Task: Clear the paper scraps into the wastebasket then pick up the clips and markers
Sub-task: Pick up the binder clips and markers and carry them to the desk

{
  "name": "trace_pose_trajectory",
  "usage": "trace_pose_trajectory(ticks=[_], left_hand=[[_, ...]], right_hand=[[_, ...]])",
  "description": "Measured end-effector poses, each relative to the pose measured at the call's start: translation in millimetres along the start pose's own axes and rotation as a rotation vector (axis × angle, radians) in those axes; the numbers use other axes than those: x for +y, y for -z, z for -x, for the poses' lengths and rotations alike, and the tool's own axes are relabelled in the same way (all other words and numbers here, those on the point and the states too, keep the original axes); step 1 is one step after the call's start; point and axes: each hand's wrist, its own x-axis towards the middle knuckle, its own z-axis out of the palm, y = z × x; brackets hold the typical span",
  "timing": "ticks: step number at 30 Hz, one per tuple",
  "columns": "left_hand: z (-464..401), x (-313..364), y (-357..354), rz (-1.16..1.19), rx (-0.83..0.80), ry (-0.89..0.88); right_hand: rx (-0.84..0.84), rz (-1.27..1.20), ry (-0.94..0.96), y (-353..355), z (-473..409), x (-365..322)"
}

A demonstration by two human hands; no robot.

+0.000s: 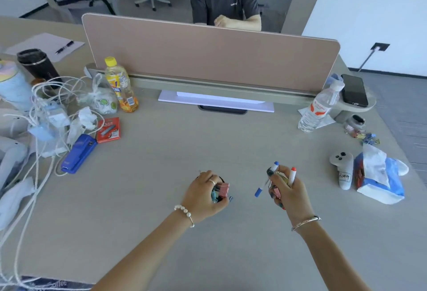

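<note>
My left hand [203, 196] is closed over a bunch of binder clips [220, 192], pink and teal ones showing between the fingers, low over the desk. My right hand [288, 192] grips a blue-capped marker [265, 182] and a red-capped marker [292, 174], along with a pink clip against the palm. A small heap of coloured clips [367, 137] lies at the far right beside a small jar [354, 122]. No wastebasket is in view.
Blue stapler [78, 153], red staple box [108, 129], crumpled paper [86, 115] and tangled white cables [41, 106] crowd the left. Tea bottle [121, 85], water bottle [320, 108], controller [343, 168], tissue pack [379, 175] and phone [353, 90] stand around. A person sits behind the pink divider [208, 53].
</note>
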Motion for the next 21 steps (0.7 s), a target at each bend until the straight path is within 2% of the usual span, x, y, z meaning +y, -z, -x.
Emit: trace_pose_trajectory(ticks=[7, 13, 21], left_hand=[[6.4, 0.2, 2.0, -0.06, 0.093, 0.045], [10.4, -0.1, -1.0, -0.012, 0.127, -0.019], [17.2, -2.2, 8.0, 0.194, 0.174, -0.073]], right_hand=[[-0.078, 0.013, -0.009, -14.5, -10.4, 7.1], [-0.105, 0.007, -0.021, -28.1, -15.2, 6.5], [-0.169, -0.03, -0.059, -62.0, -15.7, 5.1]])
